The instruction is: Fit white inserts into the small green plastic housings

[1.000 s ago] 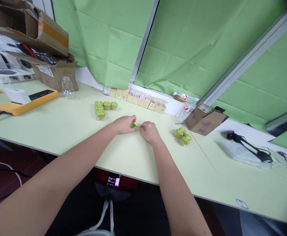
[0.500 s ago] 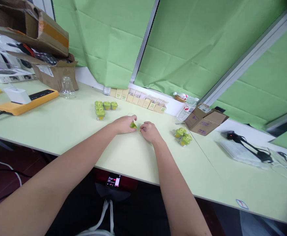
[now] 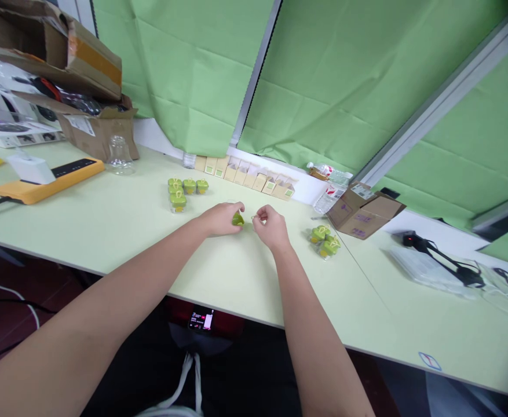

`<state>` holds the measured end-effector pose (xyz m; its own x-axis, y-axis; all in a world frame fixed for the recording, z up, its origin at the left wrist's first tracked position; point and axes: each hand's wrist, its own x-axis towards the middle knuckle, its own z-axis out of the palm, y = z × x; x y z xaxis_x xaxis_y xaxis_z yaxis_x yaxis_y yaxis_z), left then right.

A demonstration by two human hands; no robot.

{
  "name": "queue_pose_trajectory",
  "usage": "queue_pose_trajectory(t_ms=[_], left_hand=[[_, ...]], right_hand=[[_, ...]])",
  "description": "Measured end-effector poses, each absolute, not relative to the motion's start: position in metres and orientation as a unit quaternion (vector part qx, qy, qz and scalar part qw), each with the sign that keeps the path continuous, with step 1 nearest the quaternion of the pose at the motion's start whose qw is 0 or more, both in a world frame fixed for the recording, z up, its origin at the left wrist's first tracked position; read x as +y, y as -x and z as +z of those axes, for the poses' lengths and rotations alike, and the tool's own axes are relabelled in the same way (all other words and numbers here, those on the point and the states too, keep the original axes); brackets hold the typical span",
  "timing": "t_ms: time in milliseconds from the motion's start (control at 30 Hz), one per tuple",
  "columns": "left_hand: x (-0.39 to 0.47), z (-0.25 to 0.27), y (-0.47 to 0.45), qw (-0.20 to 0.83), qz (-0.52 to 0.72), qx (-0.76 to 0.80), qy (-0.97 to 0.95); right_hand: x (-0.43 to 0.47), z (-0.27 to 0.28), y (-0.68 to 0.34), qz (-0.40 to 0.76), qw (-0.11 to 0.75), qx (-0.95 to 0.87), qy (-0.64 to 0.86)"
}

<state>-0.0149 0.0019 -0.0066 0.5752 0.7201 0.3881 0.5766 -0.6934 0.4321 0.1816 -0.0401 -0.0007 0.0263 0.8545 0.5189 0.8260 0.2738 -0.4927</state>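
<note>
Over the middle of the table, my left hand [image 3: 225, 219] is wrapped round a small green-lidded container [image 3: 237, 219], its lid turned toward my right hand. Just to the right, my right hand [image 3: 271, 226] is closed in a pinch, with a tiny pale bit, perhaps a loop of cord, at its fingertips. A narrow gap parts the two hands. Similar small clear containers with green lids and yellow loops stand in an L-shaped group [image 3: 178, 198] at the left. Another cluster of these containers [image 3: 329, 245] sits to the right of my right hand.
Small brown boxes [image 3: 237, 172] line the wall. An open carton [image 3: 362, 215] and plastic bottles [image 3: 326, 198] stand back right. An orange power strip [image 3: 73, 174], a clear jar [image 3: 119, 155] and cartons [image 3: 99, 130] are at left. A black cabled device [image 3: 442, 259] lies far right.
My right hand has moved slightly right and up, away from the container, and the gap between the hands is wider. My left hand keeps its hold, almost unmoved.
</note>
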Motion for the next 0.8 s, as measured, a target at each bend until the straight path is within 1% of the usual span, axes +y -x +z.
queue_pose_trajectory(t_ms=[100,433,567,700,800], left_hand=[[-0.001,-0.005,0.013,0.144,0.306,0.347,-0.875],[-0.001,-0.004,0.008,0.175,0.36,0.324,-0.857],[-0.002,-0.005,0.006,0.214,0.373,0.304,-0.85],[-0.001,-0.006,0.004,0.262,0.388,0.3,-0.831],[-0.001,-0.007,0.002,0.276,0.392,0.292,-0.827]], right_hand=[[-0.041,0.002,-0.179,0.05,0.44,-0.681,0.583],[-0.034,-0.002,-0.176,0.113,0.514,-0.646,0.554],[-0.037,-0.001,-0.174,0.097,0.496,-0.664,0.55],[-0.041,0.002,-0.173,0.057,0.464,-0.697,0.543],[-0.043,0.004,-0.171,0.023,0.434,-0.724,0.536]])
